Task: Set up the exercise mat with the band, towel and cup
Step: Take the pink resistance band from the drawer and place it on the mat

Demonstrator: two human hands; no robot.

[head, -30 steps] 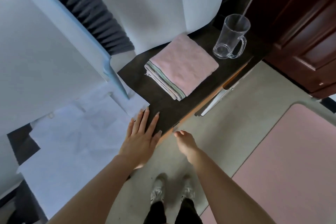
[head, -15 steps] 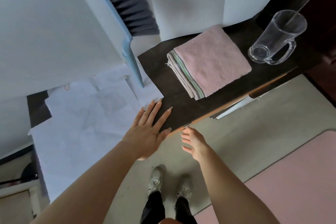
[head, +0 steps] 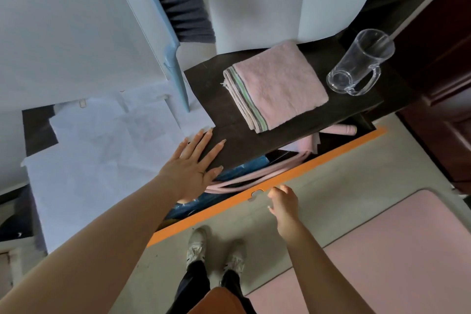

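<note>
A folded pink towel (head: 277, 86) with striped edges lies on the dark desk top (head: 209, 76). To its right a clear glass cup (head: 356, 64) with a handle stands near the desk's right end. Below the desk top a drawer with an orange front (head: 318, 160) is pulled out. Inside it lies a pink band (head: 254, 176) in loops. My left hand (head: 193, 163) rests flat on the desk edge, fingers spread. My right hand (head: 283, 201) is at the drawer front beside its notch, fingers loosely curled and holding nothing. The pink exercise mat (head: 382, 250) lies on the floor at lower right.
White papers (head: 102, 148) cover the left of the desk. A pale blue panel edge (head: 175, 76) slants down onto it. A dark wooden door (head: 446, 84) stands at right. A blue item (head: 244, 164) lies in the drawer. My shoes (head: 216, 255) are on the grey floor.
The drawer has slid out from under the desk, with my right hand moving back along with its front. The pink band inside has come into view. My left hand stayed on the desk.
</note>
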